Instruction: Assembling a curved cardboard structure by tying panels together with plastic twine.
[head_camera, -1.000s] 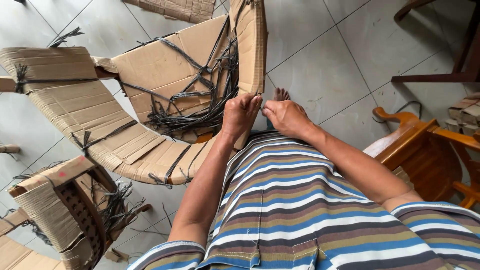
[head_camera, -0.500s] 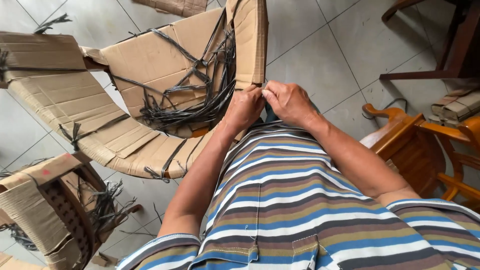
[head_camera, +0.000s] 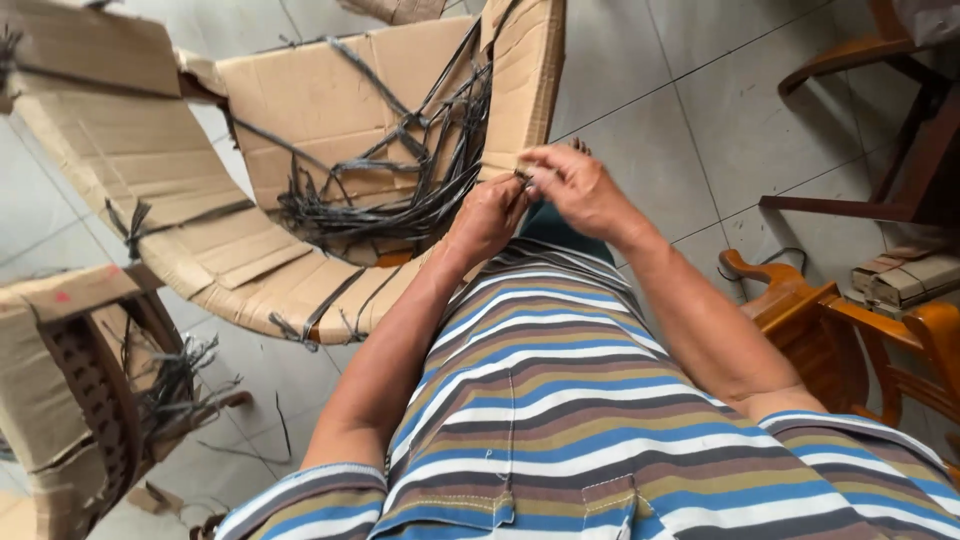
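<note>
A long curved sheet of brown cardboard (head_camera: 330, 100), tied with dark plastic straps (head_camera: 400, 190), arcs across the floor in front of me. My left hand (head_camera: 488, 215) and my right hand (head_camera: 572, 185) meet at the cardboard's near right edge (head_camera: 520, 80). Both pinch a small dark strap end between their fingertips. A tangle of loose straps lies in the hollow of the cardboard just left of my hands. My striped shirt fills the lower part of the view.
A second cardboard-wrapped bundle (head_camera: 70, 390) with straps stands at the lower left. Wooden chairs (head_camera: 850, 330) are at the right, one with a flat packet (head_camera: 905, 275) on it. The floor is grey tile (head_camera: 680, 90).
My hands have closed together at the cardboard's edge and lifted slightly, now pinching the strap end. The view has shifted a little, bringing the cardboard closer.
</note>
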